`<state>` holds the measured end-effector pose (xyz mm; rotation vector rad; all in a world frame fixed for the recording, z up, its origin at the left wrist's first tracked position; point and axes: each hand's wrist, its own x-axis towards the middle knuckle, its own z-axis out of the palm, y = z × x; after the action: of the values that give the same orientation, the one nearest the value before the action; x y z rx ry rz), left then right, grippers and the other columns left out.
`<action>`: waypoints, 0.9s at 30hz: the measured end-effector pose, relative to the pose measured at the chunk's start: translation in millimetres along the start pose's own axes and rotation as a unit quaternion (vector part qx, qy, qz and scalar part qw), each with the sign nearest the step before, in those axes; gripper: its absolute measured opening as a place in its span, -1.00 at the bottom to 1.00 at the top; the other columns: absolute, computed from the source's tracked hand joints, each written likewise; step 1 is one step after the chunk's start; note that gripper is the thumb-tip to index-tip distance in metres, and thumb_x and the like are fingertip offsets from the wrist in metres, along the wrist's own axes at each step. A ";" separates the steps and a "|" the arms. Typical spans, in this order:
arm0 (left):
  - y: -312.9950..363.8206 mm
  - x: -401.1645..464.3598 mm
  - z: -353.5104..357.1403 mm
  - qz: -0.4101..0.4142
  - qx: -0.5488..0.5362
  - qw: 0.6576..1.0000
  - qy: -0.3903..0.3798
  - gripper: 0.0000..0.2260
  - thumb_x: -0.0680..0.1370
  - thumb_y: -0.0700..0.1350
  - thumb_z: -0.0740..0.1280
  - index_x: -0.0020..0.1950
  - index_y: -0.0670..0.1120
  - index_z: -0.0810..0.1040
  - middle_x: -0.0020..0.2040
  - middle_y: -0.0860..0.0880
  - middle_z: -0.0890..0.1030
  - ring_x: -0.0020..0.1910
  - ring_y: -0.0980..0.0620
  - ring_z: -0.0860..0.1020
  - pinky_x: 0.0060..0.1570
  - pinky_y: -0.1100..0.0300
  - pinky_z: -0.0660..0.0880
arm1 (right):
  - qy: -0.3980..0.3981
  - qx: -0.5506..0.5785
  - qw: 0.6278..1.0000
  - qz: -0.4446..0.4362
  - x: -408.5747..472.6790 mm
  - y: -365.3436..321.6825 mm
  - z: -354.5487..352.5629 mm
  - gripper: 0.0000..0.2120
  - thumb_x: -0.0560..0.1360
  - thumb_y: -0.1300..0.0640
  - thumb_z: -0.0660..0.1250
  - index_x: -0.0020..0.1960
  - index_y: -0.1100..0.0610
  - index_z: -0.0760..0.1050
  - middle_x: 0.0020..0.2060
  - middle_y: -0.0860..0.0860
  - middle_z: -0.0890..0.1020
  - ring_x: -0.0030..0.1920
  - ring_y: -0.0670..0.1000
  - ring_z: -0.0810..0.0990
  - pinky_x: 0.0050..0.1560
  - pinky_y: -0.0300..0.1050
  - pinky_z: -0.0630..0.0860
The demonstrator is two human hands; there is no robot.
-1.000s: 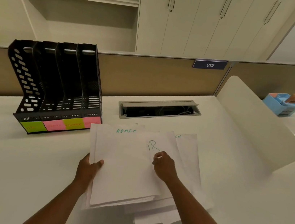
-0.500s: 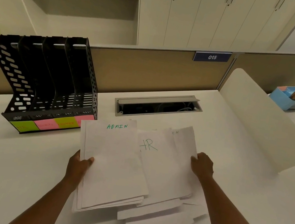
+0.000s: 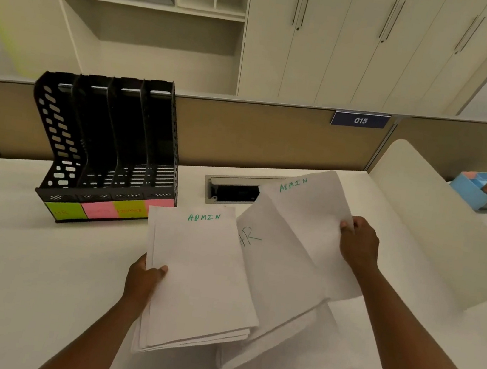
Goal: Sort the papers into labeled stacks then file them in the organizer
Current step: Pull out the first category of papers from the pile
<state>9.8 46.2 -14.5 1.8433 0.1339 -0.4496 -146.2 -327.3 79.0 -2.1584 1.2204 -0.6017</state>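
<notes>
1. The left hand (image 3: 144, 277) is clamped on the left edge of a stack of papers (image 3: 201, 278) whose top sheet is marked ADMIN in green. The stack lies on the desk (image 3: 19, 278) towards its near edge, just in front of the organizer.
2. The right hand (image 3: 358, 247) is closed on the right edge of a second sheet marked ADMIN (image 3: 302, 224). Half a second ago this sheet lay flat in the spread; it is now raised and tilted, and its far end partly covers the cable hatch (image 3: 235, 191).
3. A sheet marked HR (image 3: 251, 241) is exposed between the two ADMIN sheets. More loose papers (image 3: 279, 364) lie fanned beneath, near the near edge of the desk, and are not yet squared.
4. The organizer (image 3: 106, 149) stands at the far left of the desk. Its four slots appear empty and its base carries coloured labels (image 3: 113, 211), whose wording is too faint to read with confidence.
5. Assessment: sorting is in its early part and no filing has been done. The lifted sheet is judged to belong on the ADMIN stack under the left hand.
6. Risk: the thin raised sheet is bowed and may drag the HR sheet beneath it.
</notes>
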 end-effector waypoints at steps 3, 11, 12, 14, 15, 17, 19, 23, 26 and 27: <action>1.0 -2.6 -9.3 0.004 -0.002 1.000 -0.004 -0.69 0.50 -0.27 0.34 0.25 -0.19 0.50 0.14 -0.21 0.60 0.01 -0.18 0.56 0.13 -0.04 0.51 | 0.005 0.005 1.000 -0.021 -2.8 -20.9 -3.6 -0.77 0.56 0.14 0.20 0.12 0.26 0.50 0.07 0.23 0.60 0.09 0.25 0.53 -0.04 -0.11 0.31; -0.5 -10.1 -32.3 -0.004 -0.002 1.000 -0.002 -0.65 0.52 -0.28 0.30 0.31 -0.20 0.46 0.20 -0.20 0.57 0.11 -0.20 0.54 0.17 -0.01 0.49 | 0.003 0.040 0.998 -0.042 -18.8 -62.5 -7.1 -0.74 0.56 0.10 0.22 0.13 0.25 0.50 0.08 0.20 0.61 0.10 0.23 0.54 0.08 0.00 0.41; -0.4 -10.7 -34.5 -0.005 -0.003 1.000 -0.003 -0.65 0.52 -0.27 0.31 0.31 -0.20 0.45 0.21 -0.20 0.57 0.12 -0.20 0.54 0.17 -0.01 0.49 | 0.006 0.044 0.998 -0.047 -21.3 -67.3 -7.0 -0.74 0.56 0.10 0.22 0.14 0.25 0.50 0.09 0.19 0.61 0.10 0.22 0.54 0.08 0.00 0.41; -0.5 -12.3 -41.2 -0.005 -0.003 1.000 -0.005 -0.65 0.52 -0.27 0.30 0.32 -0.20 0.45 0.21 -0.20 0.56 0.12 -0.20 0.53 0.18 0.00 0.47 | 0.021 0.060 0.996 -0.057 -28.3 -79.6 -7.3 -0.73 0.57 0.10 0.21 0.15 0.25 0.50 0.08 0.19 0.61 0.06 0.19 0.54 0.05 -0.03 0.40; -0.2 -12.9 -41.8 -0.005 -0.004 1.000 -0.008 -0.65 0.52 -0.27 0.30 0.31 -0.19 0.46 0.21 -0.20 0.57 0.10 -0.18 0.53 0.17 0.01 0.48 | 0.031 0.073 0.995 -0.061 -30.0 -85.7 -9.2 -0.74 0.58 0.10 0.20 0.15 0.24 0.50 0.07 0.19 0.61 0.03 0.16 0.53 0.02 -0.07 0.38; -0.7 -14.5 -46.4 -0.007 -0.003 1.000 -0.013 -0.66 0.52 -0.26 0.30 0.31 -0.19 0.46 0.20 -0.20 0.57 0.06 -0.16 0.53 0.16 0.02 0.48 | 0.045 0.098 0.992 -0.071 -33.8 -99.0 -10.9 -0.74 0.59 0.09 0.19 0.15 0.23 0.50 0.06 0.18 0.61 -0.03 0.11 0.51 -0.01 -0.10 0.37; -0.6 -16.8 -47.7 -0.010 -0.006 1.000 -0.014 -0.64 0.52 -0.26 0.30 0.33 -0.20 0.44 0.22 -0.20 0.56 0.10 -0.17 0.53 0.18 0.02 0.47 | 0.047 0.112 0.989 -0.080 -36.7 -111.1 -12.7 -0.74 0.59 0.08 0.19 0.16 0.22 0.51 0.06 0.17 0.62 -0.04 0.09 0.52 -0.02 -0.11 0.37; -0.1 -19.5 -48.3 -0.010 -0.018 0.999 -0.025 -0.61 0.51 -0.25 0.32 0.35 -0.18 0.43 0.22 -0.18 0.56 0.07 -0.13 0.52 0.18 0.03 0.47 | 0.014 0.093 0.992 -0.079 -48.4 -121.4 -2.5 -0.75 0.57 0.12 0.22 0.14 0.24 0.51 0.03 0.15 0.61 -0.07 0.05 0.49 -0.06 -0.14 0.33; 3.6 -20.6 -47.5 -0.013 -0.029 0.999 -0.039 -0.61 0.52 -0.22 0.32 0.35 -0.15 0.43 0.20 -0.17 0.57 0.08 -0.16 0.54 0.15 -0.01 0.50 | -0.038 0.070 0.994 -0.069 -67.4 -114.2 22.7 -0.75 0.56 0.11 0.23 0.13 0.24 0.51 0.04 0.15 0.61 0.00 0.13 0.55 -0.07 -0.17 0.31; 5.3 -21.0 -47.1 -0.012 -0.035 0.998 -0.043 -0.63 0.53 -0.21 0.32 0.34 -0.14 0.44 0.19 -0.16 0.58 0.08 -0.16 0.55 0.14 -0.02 0.51 | -0.055 0.061 0.995 -0.062 -76.4 -110.5 32.9 -0.76 0.56 0.10 0.23 0.13 0.23 0.51 0.05 0.15 0.62 0.04 0.17 0.56 -0.06 -0.16 0.32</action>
<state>3.3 91.5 9.9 1.7524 0.1113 -0.5333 -94.7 -206.5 122.3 -2.1459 0.9710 -0.5850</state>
